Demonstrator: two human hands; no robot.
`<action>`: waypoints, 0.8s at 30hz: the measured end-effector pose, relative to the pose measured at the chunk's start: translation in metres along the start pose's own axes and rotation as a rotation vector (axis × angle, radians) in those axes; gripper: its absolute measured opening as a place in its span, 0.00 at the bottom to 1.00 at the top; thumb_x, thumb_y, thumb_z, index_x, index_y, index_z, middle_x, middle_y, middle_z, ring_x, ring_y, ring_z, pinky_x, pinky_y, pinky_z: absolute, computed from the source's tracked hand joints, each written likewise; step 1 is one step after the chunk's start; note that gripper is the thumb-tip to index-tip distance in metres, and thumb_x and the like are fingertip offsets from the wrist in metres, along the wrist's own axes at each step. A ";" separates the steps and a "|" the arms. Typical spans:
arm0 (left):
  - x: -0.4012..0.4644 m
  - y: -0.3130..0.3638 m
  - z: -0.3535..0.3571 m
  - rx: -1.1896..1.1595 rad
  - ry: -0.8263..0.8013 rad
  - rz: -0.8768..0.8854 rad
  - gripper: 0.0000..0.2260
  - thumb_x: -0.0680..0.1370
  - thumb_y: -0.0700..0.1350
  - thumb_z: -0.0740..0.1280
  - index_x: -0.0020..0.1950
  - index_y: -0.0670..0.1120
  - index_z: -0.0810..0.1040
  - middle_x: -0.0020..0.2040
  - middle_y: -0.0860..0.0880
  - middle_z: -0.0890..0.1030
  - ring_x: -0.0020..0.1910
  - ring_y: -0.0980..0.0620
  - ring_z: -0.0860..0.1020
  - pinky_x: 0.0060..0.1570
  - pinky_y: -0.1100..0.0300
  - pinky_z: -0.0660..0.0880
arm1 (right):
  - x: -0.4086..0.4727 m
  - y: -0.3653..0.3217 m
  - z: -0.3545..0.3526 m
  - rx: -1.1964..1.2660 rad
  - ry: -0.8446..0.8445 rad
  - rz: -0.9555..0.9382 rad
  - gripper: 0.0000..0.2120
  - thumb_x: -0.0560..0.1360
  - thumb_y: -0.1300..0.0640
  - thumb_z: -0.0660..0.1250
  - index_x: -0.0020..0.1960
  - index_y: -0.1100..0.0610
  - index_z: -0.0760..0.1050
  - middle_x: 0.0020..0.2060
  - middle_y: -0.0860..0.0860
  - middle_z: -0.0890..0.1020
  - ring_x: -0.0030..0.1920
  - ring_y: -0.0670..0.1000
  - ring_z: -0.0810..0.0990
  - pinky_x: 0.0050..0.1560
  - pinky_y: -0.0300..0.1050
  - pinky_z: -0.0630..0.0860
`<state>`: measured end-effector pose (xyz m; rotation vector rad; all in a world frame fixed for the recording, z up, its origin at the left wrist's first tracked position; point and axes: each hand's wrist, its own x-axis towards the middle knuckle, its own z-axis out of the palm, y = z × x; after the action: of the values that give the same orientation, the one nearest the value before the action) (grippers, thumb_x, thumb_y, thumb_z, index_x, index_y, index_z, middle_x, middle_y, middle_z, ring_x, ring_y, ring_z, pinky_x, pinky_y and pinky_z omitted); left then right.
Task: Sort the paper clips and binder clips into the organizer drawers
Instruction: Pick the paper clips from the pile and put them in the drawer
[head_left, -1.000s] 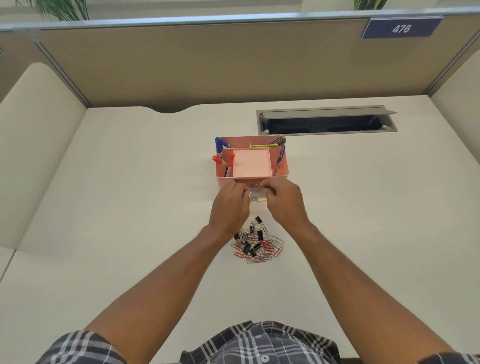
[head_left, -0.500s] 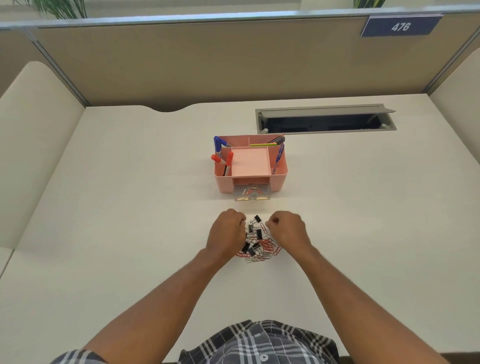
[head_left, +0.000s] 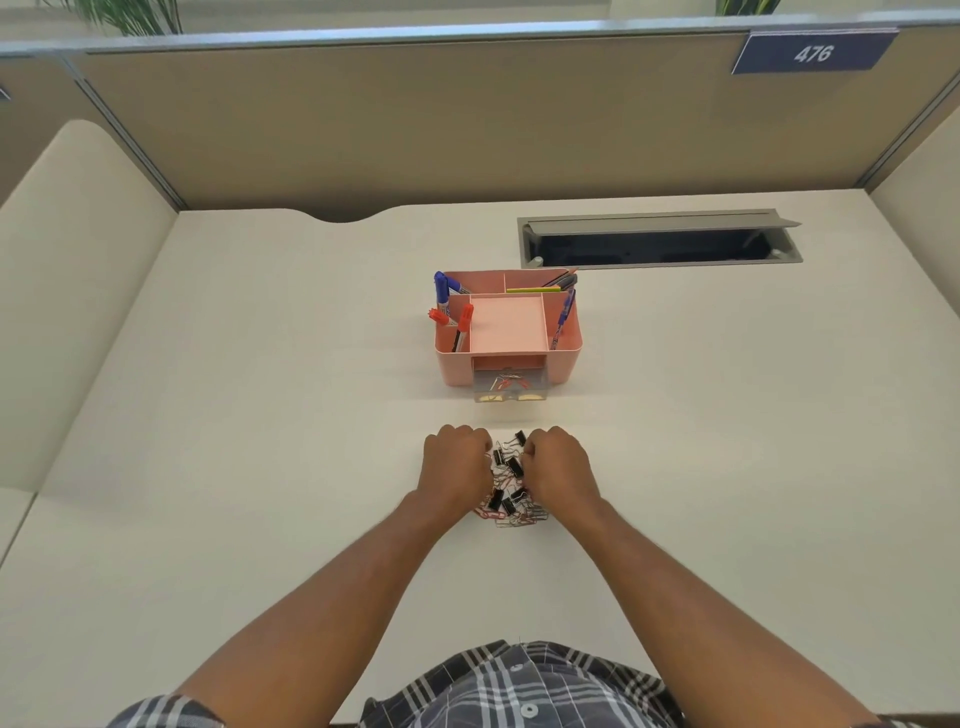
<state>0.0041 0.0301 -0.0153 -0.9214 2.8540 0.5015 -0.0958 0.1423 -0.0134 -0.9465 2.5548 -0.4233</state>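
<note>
- The pink organizer (head_left: 563, 358) stands on the cream desk (head_left: 234, 415), and everything below is placed from it
- Its clear lower drawer (head_left: 510, 391) is pulled out of the front face toward the person, with a few red and silver paper clips lying inside
- The middle tray on top of the organizer is bare; red markers (head_left: 457, 319) and a blue marker (head_left: 442, 288) lean in the left compartment, a blue pen (head_left: 563, 317) in the right one, and a yellow pencil lies in the back one
- The pile of clips (head_left: 508, 488) lies on the desk straight in front of the organizer, well apart from the drawer: black binder clips mixed with red and silver paper clips
- The left hand (head_left: 457, 467) is on the pile's left edge, fingers curled under into a loose fist; whether it grips a clip I cannot tell
- The right hand (head_left: 558, 467) is on the pile's right edge, curled the same way, fingertips in among the clips; what it grips, if anything, is hidden
- Behind the organizer and to its right, a grey cable hatch (head_left: 660, 239) is set in the desk with its lid raised
- A sign reading 476 (head_left: 813, 52) hangs on the partition beyond the hatch
</note>
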 end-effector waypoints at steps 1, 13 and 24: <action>0.000 0.000 0.001 -0.002 -0.002 0.004 0.11 0.76 0.44 0.63 0.57 0.49 0.78 0.52 0.48 0.82 0.54 0.44 0.76 0.52 0.51 0.70 | 0.000 0.001 -0.001 -0.008 -0.011 -0.003 0.07 0.75 0.61 0.62 0.44 0.60 0.79 0.44 0.58 0.79 0.46 0.60 0.79 0.45 0.52 0.77; -0.004 -0.004 -0.001 -0.425 0.024 -0.033 0.16 0.76 0.33 0.62 0.60 0.44 0.78 0.49 0.46 0.80 0.50 0.47 0.78 0.52 0.53 0.74 | -0.002 0.016 -0.010 0.082 -0.072 -0.048 0.08 0.76 0.63 0.61 0.52 0.58 0.78 0.48 0.57 0.80 0.50 0.59 0.78 0.46 0.47 0.72; -0.003 -0.018 -0.008 -0.618 0.094 -0.237 0.11 0.78 0.34 0.62 0.56 0.41 0.80 0.49 0.45 0.82 0.46 0.49 0.79 0.48 0.59 0.76 | 0.003 0.016 -0.017 0.231 -0.031 -0.032 0.08 0.78 0.62 0.62 0.51 0.58 0.80 0.49 0.53 0.82 0.50 0.54 0.79 0.52 0.49 0.76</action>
<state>0.0175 0.0156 -0.0121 -1.3726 2.6371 1.3807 -0.1144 0.1545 -0.0059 -0.9017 2.4010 -0.6908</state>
